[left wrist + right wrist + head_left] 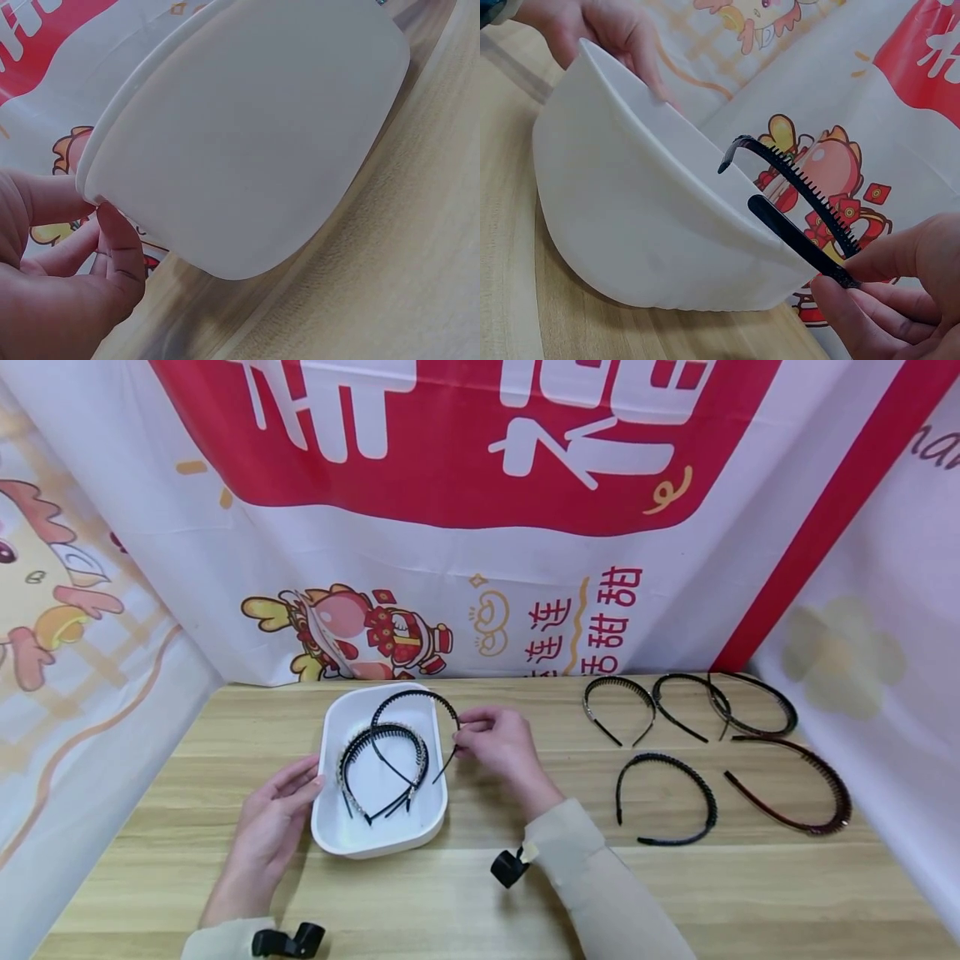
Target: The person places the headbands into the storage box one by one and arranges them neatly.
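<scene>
My left hand (272, 820) grips the side rim of a white plastic bin (429, 837), thumb and finger pinching the edge in the left wrist view. My right hand (504, 750) pinches a thin black toothed headband (819, 208) by one side, above the bin's right rim. That headband's arch reaches over the bin in the head view. Inside the bin lie black headbands (344, 770), overlapping, with a beaded or shiny edge; their exact number is hard to make out. The right wrist view shows the held headband's two ends pointing toward the bin.
On the wooden table (525, 910) to the right lie several more headbands: a black one (708, 793) in front, a dark reddish-brown one (840, 793) at far right, and overlapping black ones (787, 710) behind. A printed cloth (420, 552) hangs along the table's back edge.
</scene>
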A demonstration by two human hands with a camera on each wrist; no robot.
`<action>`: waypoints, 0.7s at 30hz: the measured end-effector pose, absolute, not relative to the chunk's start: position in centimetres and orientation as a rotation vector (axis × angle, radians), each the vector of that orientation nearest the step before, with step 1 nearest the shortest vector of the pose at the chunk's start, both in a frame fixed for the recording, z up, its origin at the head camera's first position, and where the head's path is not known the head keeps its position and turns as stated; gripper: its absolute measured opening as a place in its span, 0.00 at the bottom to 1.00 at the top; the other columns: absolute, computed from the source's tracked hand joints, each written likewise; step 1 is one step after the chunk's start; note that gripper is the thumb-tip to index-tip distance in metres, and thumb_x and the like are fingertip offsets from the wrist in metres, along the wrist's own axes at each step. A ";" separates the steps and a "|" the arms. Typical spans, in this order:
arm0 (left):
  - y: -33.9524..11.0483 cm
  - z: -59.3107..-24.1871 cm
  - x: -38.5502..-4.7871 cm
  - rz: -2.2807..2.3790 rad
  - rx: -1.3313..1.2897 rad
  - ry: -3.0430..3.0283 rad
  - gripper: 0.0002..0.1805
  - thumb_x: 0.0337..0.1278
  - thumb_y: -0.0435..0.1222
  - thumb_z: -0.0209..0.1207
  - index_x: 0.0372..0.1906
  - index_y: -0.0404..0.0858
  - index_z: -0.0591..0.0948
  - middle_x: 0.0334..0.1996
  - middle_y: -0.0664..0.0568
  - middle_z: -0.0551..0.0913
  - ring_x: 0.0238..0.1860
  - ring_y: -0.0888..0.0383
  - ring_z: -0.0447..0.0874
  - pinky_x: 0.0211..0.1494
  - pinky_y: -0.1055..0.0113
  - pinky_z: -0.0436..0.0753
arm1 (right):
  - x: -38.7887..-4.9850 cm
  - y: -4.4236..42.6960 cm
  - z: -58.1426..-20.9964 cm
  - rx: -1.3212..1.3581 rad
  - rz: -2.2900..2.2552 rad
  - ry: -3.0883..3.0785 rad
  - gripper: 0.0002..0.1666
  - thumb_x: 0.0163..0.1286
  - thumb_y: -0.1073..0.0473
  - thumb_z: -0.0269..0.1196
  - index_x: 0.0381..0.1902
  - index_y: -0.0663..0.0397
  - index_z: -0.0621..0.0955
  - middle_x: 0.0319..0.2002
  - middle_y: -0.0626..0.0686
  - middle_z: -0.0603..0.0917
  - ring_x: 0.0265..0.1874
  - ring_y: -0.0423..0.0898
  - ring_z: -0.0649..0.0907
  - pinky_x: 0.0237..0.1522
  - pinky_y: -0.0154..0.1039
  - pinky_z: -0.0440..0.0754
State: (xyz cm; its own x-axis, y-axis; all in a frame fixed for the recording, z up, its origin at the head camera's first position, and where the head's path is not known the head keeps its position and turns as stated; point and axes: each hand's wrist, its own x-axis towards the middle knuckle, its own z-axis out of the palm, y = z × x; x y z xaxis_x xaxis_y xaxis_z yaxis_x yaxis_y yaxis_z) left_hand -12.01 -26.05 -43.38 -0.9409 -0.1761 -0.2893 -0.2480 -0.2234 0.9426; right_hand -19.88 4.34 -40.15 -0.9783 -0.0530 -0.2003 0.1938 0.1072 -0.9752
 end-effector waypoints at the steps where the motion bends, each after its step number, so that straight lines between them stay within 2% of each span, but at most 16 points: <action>1: -26.0 -43.4 -12.0 2.364 -0.525 1.927 0.19 0.73 0.27 0.63 0.59 0.52 0.85 0.47 0.67 0.88 0.55 0.70 0.84 0.62 0.79 0.83 | -19.9 4.2 -40.1 0.137 -1.974 2.194 0.18 0.65 0.73 0.72 0.54 0.64 0.87 0.43 0.61 0.91 0.38 0.58 0.94 0.51 0.51 0.94; 9: -26.0 -43.5 -11.9 2.398 -0.490 1.912 0.19 0.72 0.26 0.63 0.52 0.56 0.88 0.46 0.67 0.89 0.54 0.70 0.85 0.61 0.79 0.84 | -19.7 3.5 -39.8 0.118 -1.910 2.256 0.18 0.64 0.71 0.73 0.52 0.61 0.88 0.40 0.59 0.92 0.40 0.61 0.93 0.50 0.53 0.94; 14: -26.1 -43.6 -11.9 2.411 -0.479 1.908 0.19 0.72 0.26 0.63 0.51 0.56 0.88 0.46 0.66 0.89 0.53 0.70 0.86 0.60 0.78 0.84 | -19.6 3.1 -39.8 0.094 -1.893 2.272 0.17 0.64 0.70 0.74 0.52 0.61 0.87 0.39 0.58 0.93 0.42 0.65 0.93 0.49 0.54 0.94; 21: -26.0 -43.6 -12.0 2.409 -0.479 1.911 0.19 0.72 0.26 0.63 0.51 0.56 0.88 0.46 0.66 0.89 0.53 0.69 0.85 0.60 0.78 0.84 | -19.5 2.8 -39.5 0.080 -1.872 2.311 0.16 0.65 0.69 0.74 0.51 0.61 0.88 0.39 0.57 0.92 0.41 0.63 0.93 0.46 0.51 0.94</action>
State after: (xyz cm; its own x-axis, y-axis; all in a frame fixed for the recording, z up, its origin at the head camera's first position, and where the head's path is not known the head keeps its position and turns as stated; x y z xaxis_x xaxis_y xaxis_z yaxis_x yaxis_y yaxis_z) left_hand -11.99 -26.04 -43.59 -0.9521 -0.1659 -0.2569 -0.2124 -0.2456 0.9458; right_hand -19.51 2.78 -39.54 -0.9848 -0.0626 -0.1619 0.1454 0.2123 -0.9663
